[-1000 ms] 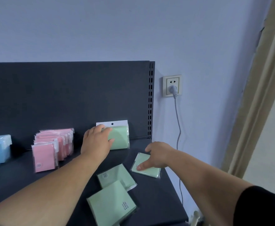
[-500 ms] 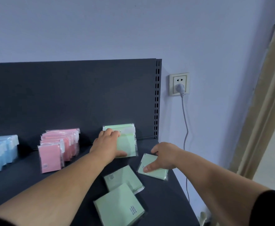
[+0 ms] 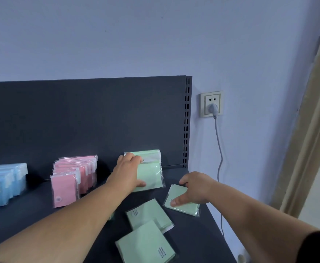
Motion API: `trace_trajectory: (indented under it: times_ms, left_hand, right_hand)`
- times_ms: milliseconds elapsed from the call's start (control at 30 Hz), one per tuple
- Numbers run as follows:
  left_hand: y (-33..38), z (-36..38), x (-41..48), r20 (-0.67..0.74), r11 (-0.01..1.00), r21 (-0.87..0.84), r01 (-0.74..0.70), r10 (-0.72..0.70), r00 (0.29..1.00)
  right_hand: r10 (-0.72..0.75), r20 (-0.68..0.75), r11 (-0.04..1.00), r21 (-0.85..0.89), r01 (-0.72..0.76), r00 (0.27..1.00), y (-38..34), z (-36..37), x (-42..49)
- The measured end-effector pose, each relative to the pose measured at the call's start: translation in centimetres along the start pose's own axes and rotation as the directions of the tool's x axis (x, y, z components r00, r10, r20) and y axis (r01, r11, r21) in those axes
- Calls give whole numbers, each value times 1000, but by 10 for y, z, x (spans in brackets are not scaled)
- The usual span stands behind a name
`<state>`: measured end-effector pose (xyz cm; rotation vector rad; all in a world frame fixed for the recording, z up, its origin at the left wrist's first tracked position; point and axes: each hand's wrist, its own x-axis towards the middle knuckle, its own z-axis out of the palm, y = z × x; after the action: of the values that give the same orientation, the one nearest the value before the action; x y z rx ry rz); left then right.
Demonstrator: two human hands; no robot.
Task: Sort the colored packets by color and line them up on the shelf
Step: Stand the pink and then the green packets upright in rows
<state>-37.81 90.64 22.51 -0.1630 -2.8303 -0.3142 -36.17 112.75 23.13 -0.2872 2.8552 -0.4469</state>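
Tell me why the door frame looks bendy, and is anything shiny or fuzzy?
Head view: the wide lens bends the door frame at the right edge; the light is soft, with faint shadows on the shelf; the clear wrap on the standing green packets shines a little; the blue packets at the left look slightly soft.

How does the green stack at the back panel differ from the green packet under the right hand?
The standing green stack is upright by the back panel, gripped by the left hand; the flat green packet lies on the shelf under the right hand. The stack holds several packets; the flat one is single. Both are pale green in clear sleeves.
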Motion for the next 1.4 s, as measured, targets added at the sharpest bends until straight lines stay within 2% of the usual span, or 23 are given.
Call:
trace_trajectory:
  times_ms: [167,300,400,533,867,1067,1200,1400]
  left_hand:
    - [-2,-1,-4,-142,996,70,-59,68,988]
    - [-1,2,-1,-204,991,26,-133,135,970]
    - [-1,6,4,-165,989,17,-146,147,975]
    - [-1,9,15,-151,994,81,-73,85,985]
    - [-3,18,22,-207,981,160,-107,139,968]
    - [-8,22,18,-308,982,158,-104,149,940]
    - [-9,20,15,-319,983,140,-115,155,935]
    - [-10,12,7,-273,983,150,-109,147,951]
  right_hand:
    - [2,-5,1000,18,-2,1000,0,1,2]
    - [6,-10,999,37,-6,1000,0,4,6]
    - [11,-20,999,51,-10,1000,2,6,8]
    - [19,-26,997,74,-17,1000,2,7,10]
    - [28,-49,993,112,-22,998,-1,10,7]
    - [37,-58,992,124,-29,998,-2,11,5]
    - [7,-2,997,78,-6,1000,-3,3,2]
    - [38,83,998,-45,-35,996,-14,-9,-3]
